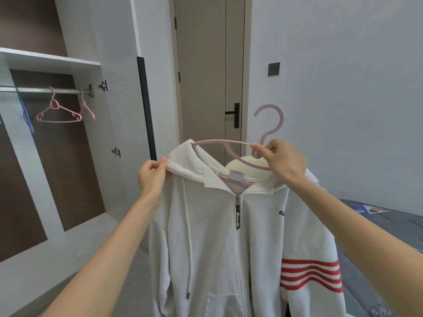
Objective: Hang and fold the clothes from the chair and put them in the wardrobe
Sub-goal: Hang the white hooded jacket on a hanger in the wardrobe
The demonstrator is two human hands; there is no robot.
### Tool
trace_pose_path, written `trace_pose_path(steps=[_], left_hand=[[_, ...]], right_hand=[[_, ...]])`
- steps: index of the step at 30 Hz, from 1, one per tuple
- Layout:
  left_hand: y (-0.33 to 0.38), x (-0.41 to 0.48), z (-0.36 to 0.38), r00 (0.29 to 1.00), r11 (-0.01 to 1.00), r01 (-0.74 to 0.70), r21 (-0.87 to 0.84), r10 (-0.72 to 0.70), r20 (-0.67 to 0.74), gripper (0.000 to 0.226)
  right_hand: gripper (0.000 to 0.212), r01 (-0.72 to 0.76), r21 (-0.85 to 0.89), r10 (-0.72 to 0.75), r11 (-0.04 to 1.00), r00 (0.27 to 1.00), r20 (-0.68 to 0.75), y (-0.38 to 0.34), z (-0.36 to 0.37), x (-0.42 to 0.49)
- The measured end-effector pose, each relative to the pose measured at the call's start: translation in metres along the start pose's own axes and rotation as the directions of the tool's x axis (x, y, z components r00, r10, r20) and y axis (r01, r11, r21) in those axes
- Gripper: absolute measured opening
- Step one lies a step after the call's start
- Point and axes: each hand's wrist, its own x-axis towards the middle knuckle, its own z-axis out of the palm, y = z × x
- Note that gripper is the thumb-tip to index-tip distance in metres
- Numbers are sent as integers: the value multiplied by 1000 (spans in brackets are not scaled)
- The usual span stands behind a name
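Note:
A white zip hoodie with red stripes on one sleeve hangs in front of me, held up in the air. A pink hanger sits partly inside its neck, one arm poking out at the hood's left side. My right hand grips the hanger just below its hook. My left hand pinches the hood's edge at the left shoulder. The open wardrobe stands at the left, with a metal rail inside.
Two empty pink hangers and a blue one hang on the rail. A closed door with a black handle is straight ahead. A grey bed lies at the right. The wardrobe's open door edge stands between wardrobe and door.

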Motion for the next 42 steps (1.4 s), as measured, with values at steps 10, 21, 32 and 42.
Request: trace_pose_path(steps=[10,21,32,42], left_hand=[[24,-19,10,798,643,-599,477,531,286,37],[42,-38,25,645,467,-761,451,466,606,22],[30,-48,20,762,506,-647,571,414,497,25],[17,-41,9,728,418,-672,612,222,648,28]], right_hand=[[58,41,62,-41,997,999,7,-11,4,-3],[33,225,94,-236,970,961,143,-9,8,-4],[28,-349,514,297,784,937,184,29,36,-42],[13,-274,687,36,672,940,340,-17,42,-16]])
